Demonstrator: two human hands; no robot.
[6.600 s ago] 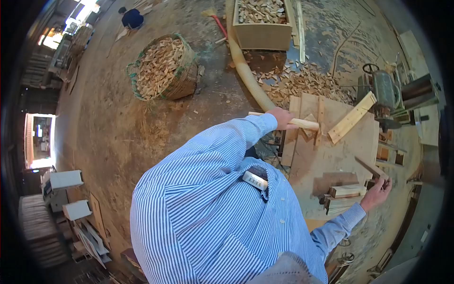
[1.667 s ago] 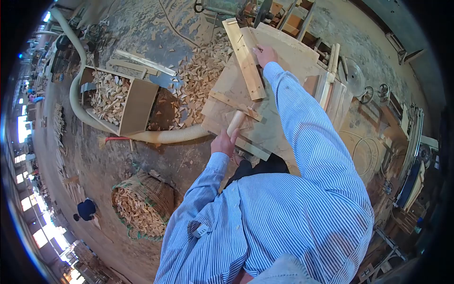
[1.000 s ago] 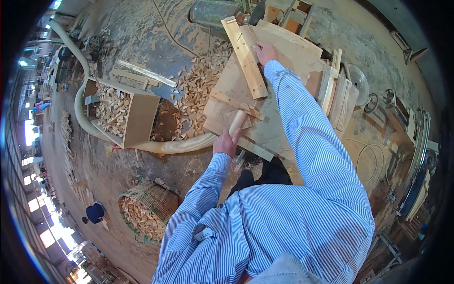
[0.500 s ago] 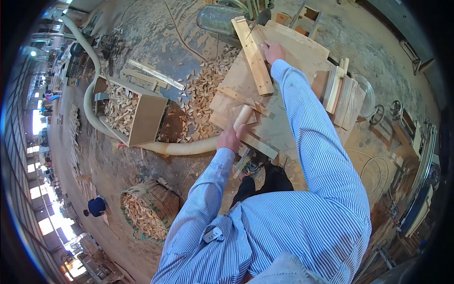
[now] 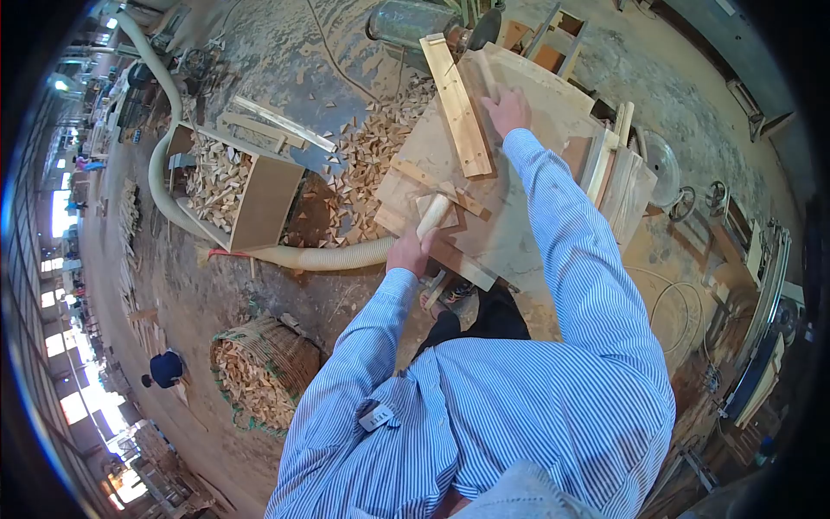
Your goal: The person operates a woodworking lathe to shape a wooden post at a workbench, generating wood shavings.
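My left hand [image 5: 410,253] is closed round the near end of a pale wooden piece [image 5: 434,214], which looks rounded and points toward the worktable. Past its far end lie a small flat block and a narrow wooden strip [image 5: 441,186] set across the table edge. Farther out, my right hand [image 5: 508,112] is closed on a slim wooden stick [image 5: 488,73] pointing away from me. That hand is over the wooden worktable [image 5: 510,208], to the right of a long board with dark spots along it [image 5: 458,108].
Offcuts [image 5: 376,160] are heaped on the floor left of the table. An offcut-filled box [image 5: 268,203], a pale hose [image 5: 328,256] and a full woven basket [image 5: 268,372] stand at left. Planks [image 5: 627,186] lie on the table's right side. Another person [image 5: 164,369] is far left.
My right hand has drawn back toward me and slightly right, and the slim stick now shows in it. My left hand keeps its grip on the pale wooden piece. The view has shifted slightly.
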